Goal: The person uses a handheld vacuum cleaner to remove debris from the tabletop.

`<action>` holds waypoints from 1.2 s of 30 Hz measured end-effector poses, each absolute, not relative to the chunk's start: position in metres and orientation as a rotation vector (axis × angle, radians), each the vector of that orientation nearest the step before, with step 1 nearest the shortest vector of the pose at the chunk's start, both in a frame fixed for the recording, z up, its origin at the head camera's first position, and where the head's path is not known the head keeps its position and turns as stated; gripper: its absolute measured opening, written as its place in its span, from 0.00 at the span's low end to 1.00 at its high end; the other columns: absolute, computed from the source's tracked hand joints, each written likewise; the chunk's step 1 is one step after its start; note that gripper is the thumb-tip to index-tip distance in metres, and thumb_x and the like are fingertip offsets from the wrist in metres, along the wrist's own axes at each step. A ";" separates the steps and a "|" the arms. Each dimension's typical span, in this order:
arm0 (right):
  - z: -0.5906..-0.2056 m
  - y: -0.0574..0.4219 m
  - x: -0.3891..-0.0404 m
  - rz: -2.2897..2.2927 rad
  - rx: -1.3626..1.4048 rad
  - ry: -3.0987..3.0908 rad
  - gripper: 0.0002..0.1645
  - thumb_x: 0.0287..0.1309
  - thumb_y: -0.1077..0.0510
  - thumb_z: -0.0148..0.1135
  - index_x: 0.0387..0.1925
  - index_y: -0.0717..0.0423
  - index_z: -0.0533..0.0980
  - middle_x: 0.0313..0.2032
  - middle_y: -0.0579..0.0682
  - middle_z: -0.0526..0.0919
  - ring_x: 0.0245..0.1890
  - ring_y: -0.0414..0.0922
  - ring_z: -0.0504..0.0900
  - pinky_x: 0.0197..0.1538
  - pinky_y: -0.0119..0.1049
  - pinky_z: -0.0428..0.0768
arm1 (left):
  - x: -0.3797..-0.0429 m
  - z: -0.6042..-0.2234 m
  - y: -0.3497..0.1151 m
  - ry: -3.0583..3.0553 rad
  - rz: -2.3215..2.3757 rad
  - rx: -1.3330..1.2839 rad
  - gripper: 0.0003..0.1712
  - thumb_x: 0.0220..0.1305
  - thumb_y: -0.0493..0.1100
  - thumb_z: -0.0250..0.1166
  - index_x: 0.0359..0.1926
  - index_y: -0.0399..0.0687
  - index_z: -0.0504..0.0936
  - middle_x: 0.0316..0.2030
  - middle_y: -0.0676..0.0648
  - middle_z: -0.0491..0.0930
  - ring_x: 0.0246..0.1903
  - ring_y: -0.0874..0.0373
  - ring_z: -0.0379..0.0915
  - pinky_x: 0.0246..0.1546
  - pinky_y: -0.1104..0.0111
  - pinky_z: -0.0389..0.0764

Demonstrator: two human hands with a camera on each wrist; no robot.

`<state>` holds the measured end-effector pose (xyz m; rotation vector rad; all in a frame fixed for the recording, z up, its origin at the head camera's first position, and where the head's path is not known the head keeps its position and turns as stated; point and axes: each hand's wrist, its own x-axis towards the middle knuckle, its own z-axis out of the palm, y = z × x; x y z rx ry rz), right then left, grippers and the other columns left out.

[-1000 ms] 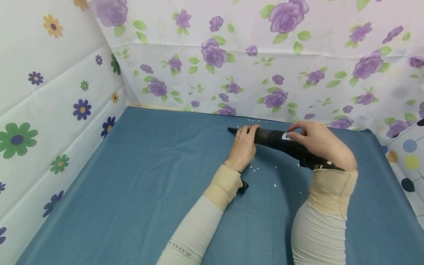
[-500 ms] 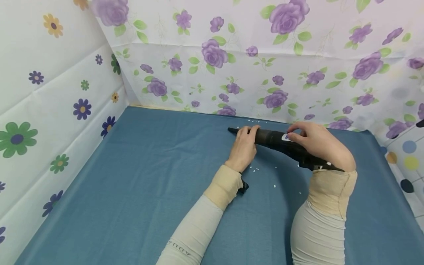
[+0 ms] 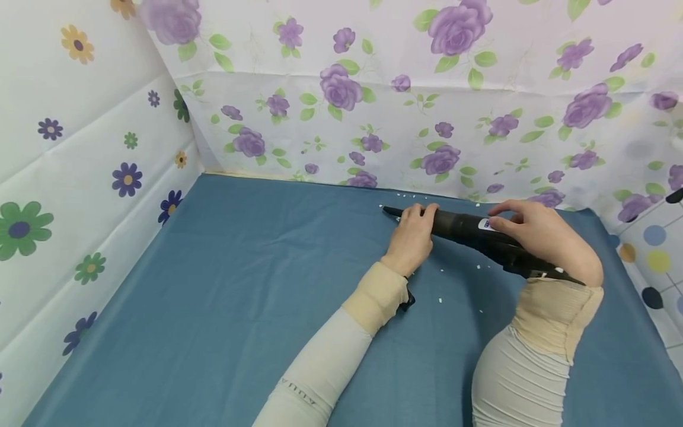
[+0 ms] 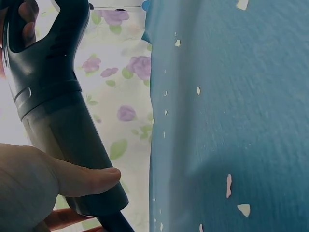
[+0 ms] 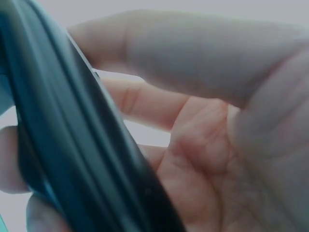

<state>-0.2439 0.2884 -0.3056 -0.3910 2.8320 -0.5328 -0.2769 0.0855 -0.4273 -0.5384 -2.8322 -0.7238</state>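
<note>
A black handheld vacuum cleaner point(image 3: 464, 230) with a narrow nozzle point(image 3: 392, 211) slants over the far part of the blue cloth, its tip pointing left. My left hand point(image 3: 409, 242) grips its front end near the nozzle; in the left wrist view the thumb point(image 4: 91, 180) lies across the dark barrel point(image 4: 72, 130). Farther back, my right hand point(image 3: 546, 237) holds the handle, and fingers pass through the handle loop in the left wrist view. Close up in the right wrist view, fingers wrap the dark handle point(image 5: 91, 130). Small white scraps point(image 3: 440, 300) lie scattered on the cloth around the vacuum.
Blue cloth point(image 3: 213, 296) covers the table. A flowered white sheet point(image 3: 299, 89) rises along its back edge, with another sheet point(image 3: 96, 207) on the left and a dotted one point(image 3: 653, 267) on the right. More scraps point(image 3: 413, 196) lie along the back edge.
Both hands and the vacuum have shifted to the right, and the nozzle tip with them. A scrap now shows just left of the tip. The head view has turned slightly.
</note>
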 end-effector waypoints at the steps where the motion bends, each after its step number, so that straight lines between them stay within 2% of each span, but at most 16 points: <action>1: -0.306 0.289 -0.244 -0.536 -0.390 2.834 0.29 0.71 0.43 0.47 0.60 0.60 0.69 0.43 0.67 0.80 0.35 0.53 0.78 0.33 0.48 0.74 | -0.278 -0.428 0.087 -2.838 -0.724 -0.545 0.35 0.61 0.38 0.66 0.68 0.53 0.63 0.58 0.43 0.70 0.62 0.48 0.62 0.46 0.61 0.80; 8: -0.308 0.284 -0.246 -0.575 -0.401 2.845 0.26 0.71 0.45 0.48 0.59 0.60 0.71 0.42 0.65 0.81 0.34 0.52 0.77 0.34 0.47 0.73 | -0.287 -0.427 0.083 -2.849 -0.733 -0.566 0.35 0.61 0.37 0.66 0.68 0.52 0.64 0.58 0.42 0.70 0.62 0.48 0.63 0.49 0.61 0.79; 15: -0.310 0.272 -0.250 -0.577 -0.411 2.840 0.23 0.72 0.49 0.49 0.57 0.60 0.72 0.34 0.59 0.80 0.26 0.49 0.73 0.31 0.44 0.70 | -0.294 -0.431 0.074 -2.840 -0.799 -0.561 0.34 0.61 0.35 0.64 0.67 0.51 0.65 0.58 0.41 0.69 0.61 0.48 0.64 0.47 0.60 0.80; 20: -0.309 0.269 -0.251 -0.592 -0.437 2.844 0.21 0.71 0.50 0.50 0.56 0.60 0.73 0.30 0.57 0.79 0.23 0.48 0.71 0.29 0.43 0.69 | -0.295 -0.433 0.072 -2.824 -0.836 -0.537 0.34 0.60 0.33 0.64 0.67 0.52 0.65 0.58 0.42 0.70 0.60 0.48 0.65 0.49 0.60 0.79; 27: -0.308 0.270 -0.249 -0.569 -0.421 2.852 0.22 0.72 0.49 0.49 0.57 0.58 0.72 0.32 0.56 0.79 0.24 0.48 0.72 0.29 0.43 0.69 | -0.293 -0.432 0.073 -2.794 -0.871 -0.530 0.35 0.60 0.33 0.65 0.67 0.52 0.65 0.57 0.41 0.71 0.60 0.47 0.64 0.48 0.60 0.80; 36: -0.306 0.278 -0.245 -0.568 -0.402 2.836 0.24 0.72 0.47 0.48 0.59 0.59 0.71 0.27 0.55 0.78 0.21 0.47 0.70 0.26 0.42 0.67 | -0.288 -0.430 0.078 -2.777 -0.858 -0.534 0.34 0.60 0.33 0.64 0.66 0.53 0.66 0.56 0.42 0.71 0.60 0.48 0.65 0.44 0.60 0.81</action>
